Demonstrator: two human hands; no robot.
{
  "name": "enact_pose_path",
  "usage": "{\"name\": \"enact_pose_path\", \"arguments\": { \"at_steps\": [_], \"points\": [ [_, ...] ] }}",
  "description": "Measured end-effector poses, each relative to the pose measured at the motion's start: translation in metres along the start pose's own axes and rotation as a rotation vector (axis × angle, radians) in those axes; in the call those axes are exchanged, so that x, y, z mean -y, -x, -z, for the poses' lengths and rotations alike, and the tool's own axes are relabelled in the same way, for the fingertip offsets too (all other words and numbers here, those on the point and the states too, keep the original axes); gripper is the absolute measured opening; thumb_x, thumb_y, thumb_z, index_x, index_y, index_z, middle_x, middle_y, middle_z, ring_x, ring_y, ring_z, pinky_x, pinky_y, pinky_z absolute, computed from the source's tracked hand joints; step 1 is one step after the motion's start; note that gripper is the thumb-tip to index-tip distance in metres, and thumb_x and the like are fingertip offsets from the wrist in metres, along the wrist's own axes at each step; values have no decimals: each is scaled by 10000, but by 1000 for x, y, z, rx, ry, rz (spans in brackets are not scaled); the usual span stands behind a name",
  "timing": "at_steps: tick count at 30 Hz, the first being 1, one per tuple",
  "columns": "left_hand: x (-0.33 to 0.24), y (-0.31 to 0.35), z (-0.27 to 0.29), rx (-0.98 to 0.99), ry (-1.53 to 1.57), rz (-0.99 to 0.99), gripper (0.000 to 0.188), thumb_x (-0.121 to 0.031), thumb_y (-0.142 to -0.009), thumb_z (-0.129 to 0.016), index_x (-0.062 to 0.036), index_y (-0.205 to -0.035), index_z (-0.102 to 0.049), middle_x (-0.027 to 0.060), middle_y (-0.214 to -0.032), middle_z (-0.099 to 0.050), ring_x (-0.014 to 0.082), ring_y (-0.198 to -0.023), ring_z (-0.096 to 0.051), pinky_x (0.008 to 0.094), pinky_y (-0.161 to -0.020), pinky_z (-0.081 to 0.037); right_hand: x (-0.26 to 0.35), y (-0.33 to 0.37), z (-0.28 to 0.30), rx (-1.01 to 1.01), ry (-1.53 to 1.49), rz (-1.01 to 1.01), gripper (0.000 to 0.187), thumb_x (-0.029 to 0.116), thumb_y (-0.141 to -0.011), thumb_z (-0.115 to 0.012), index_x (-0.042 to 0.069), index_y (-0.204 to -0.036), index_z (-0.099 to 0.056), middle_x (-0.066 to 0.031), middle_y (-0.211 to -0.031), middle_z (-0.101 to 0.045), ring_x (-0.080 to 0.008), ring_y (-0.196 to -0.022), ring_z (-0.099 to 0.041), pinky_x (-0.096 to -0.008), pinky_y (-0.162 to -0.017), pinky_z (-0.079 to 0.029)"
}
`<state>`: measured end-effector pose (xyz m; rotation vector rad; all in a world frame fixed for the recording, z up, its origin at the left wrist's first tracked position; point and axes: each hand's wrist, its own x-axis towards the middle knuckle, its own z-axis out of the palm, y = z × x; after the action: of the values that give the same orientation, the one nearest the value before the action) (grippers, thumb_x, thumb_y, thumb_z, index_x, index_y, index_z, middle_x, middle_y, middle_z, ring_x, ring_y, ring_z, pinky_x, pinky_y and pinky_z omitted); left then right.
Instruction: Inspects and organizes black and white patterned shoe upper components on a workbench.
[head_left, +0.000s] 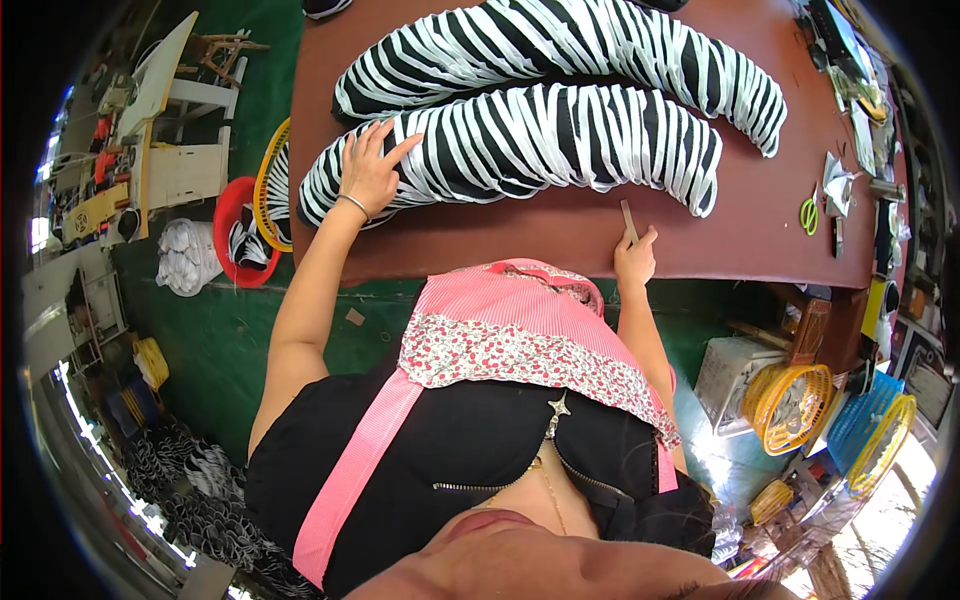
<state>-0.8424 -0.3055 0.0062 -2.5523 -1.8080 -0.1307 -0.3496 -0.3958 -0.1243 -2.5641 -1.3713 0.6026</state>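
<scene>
Two long, curved rows of black-and-white striped fabric pieces lie on a brown table; the near row (530, 145) sits just in front of the far row (560, 45). Resting on the left part of the near row is my left hand (370, 180), its fingers spread over the stripes. Below the row's right end, by the table's front edge, my right hand (635, 258) is closed around a thin, flat stick (627, 220). The stick points away from me and stands apart from the fabric. Its exact kind cannot be made out.
Green-handled scissors (809, 214) lie on the brown table (500, 245) at right, near a cluttered edge. Left of the table stand a red basin (221, 225) and a yellow basket (264, 190) holding striped fabric. Yellow baskets (790, 408) stand at lower right.
</scene>
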Motion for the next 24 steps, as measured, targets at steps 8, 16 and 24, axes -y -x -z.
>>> {"name": "enact_pose_path", "arguments": {
  "at_steps": [8, 16, 24],
  "points": [
    [-38, -12, -15, -197, 60, 128, 496, -331, -829, -707, -188, -1296, -626, 121, -1465, -517, 376, -1405, -413, 634, -1163, -237, 0, 0, -2, -17, 35, 33, 584, 390, -989, -542, 36, -1423, -377, -295, -1095, -699, -515, -928, -685, -588, -824, -540],
    [-51, -31, -21, 0, 111, -52, 936, -3, -773, -633, -416, -1571, -372, 147, -1606, -318, 371, -1486, -295, 660, -1192, -195, -1, -1, 0, 12, 39, 22, 584, 373, -981, -550, 26, -1420, -385, -295, -1096, -699, -512, -925, -689, -584, -809, -549],
    [-50, -42, -21, -86, 117, -106, 673, -120, -823, -659, -343, -1452, -569, 133, -1517, -459, 362, -1439, -374, 619, -1176, -243, -2, 0, -2, -5, 16, 26, 604, 362, -972, -561, 16, -1433, -381, -297, -1128, -689, -504, -910, -696, -578, -795, -557]
  ]
}}
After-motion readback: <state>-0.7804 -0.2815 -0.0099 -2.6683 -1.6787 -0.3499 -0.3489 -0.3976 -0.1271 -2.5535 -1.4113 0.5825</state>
